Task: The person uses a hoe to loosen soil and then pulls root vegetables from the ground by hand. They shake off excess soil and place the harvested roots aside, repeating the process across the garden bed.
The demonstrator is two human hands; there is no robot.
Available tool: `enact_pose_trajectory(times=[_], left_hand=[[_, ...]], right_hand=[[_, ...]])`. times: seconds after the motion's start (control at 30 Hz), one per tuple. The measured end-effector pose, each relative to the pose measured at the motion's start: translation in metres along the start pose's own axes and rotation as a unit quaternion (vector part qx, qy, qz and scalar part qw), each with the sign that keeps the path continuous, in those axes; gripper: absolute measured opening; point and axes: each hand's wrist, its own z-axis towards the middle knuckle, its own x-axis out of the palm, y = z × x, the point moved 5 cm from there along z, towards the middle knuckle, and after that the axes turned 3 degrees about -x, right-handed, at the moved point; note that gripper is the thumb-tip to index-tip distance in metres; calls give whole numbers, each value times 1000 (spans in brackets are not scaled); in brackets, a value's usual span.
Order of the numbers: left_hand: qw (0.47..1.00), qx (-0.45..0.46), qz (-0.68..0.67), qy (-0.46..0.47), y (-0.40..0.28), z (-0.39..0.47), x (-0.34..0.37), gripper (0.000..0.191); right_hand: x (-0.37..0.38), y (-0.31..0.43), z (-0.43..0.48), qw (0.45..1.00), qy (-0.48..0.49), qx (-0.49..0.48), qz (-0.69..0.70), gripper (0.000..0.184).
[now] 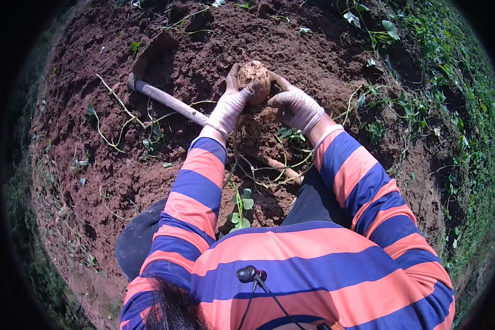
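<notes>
A rounded, pale brown tuber [260,82], crusted with soil, is held up between my two gloved hands. My left hand [233,97] grips its left side, with the thumb across its front. On the other side my right hand [295,99] has a finger against the tuber's upper right edge, the other fingers curled. Both knitted gloves are soiled at the fingers. Just below the hands, roots and a cut vine [264,177] lie on the soil. The wooden handle of a hoe [169,99] passes behind my left wrist; its metal blade [152,53] rests at the upper left.
Loose reddish-brown soil [140,177] surrounds me, strewn with vine stems. A leafy sprig [241,206] stands between my knees. Dense green vines [470,123] cover the right side, and trailing vines [379,99] reach towards my right arm.
</notes>
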Motion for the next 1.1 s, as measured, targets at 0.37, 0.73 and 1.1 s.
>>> enact_pose_trajectory(times=[0.37, 0.73, 1.1], left_hand=[[968, 140, 143, -149, 23, 5, -14, 25], [950, 94, 288, -75, 6, 14, -14, 45], [721, -3, 689, -77, -19, 12, -35, 67]], right_hand=[[0, 3, 9, 995, -84, -57, 14, 84], [-17, 13, 15, 983, -133, -114, 61, 42], [-49, 35, 10, 920, -323, -80, 209, 49]])
